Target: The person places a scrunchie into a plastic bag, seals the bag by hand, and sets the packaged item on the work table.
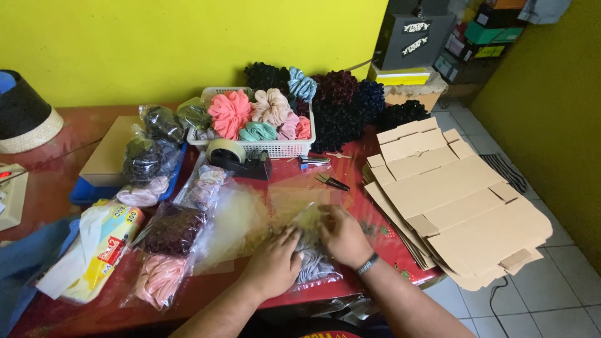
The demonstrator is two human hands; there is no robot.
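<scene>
The tabletop [219, 291] is red and shiny, and it is very full. Behind it is a bright yellow wall [188, 44]. On the right the floor [551, 288] has pale square tiles.

Both hands are near the front edge of the tabletop. The left hand [272, 266] lies flat on a clear plastic bag [313, 263] with a grey scrunchie inside. Its fingers [289, 241] are spread out and press down on the bag. The right hand [341, 235] is just beside it, with a watch on the wrist. Its fingers [324, 219] are bent and pinch the top end of the same bag. The bag lies on the tabletop between the two hands.

To the left lie more bags with scrunchies, one dark [172, 228] and one pink [159, 278]. Near them is a pack of tissues [94, 253]. Farther back stands a white basket [275, 149] full of pink, cream and green scrunchies. A black tape holder [241, 159] sits just in front of it. Small black scissors [332, 182] lie near the middle. A pile of dark scrunchies [344, 106] sits behind the basket.

On the right end, a stack of flat brown cardboard boxes [451, 200] hangs over the edge. Boxes [413, 37] are piled in the far corner of the room.
</scene>
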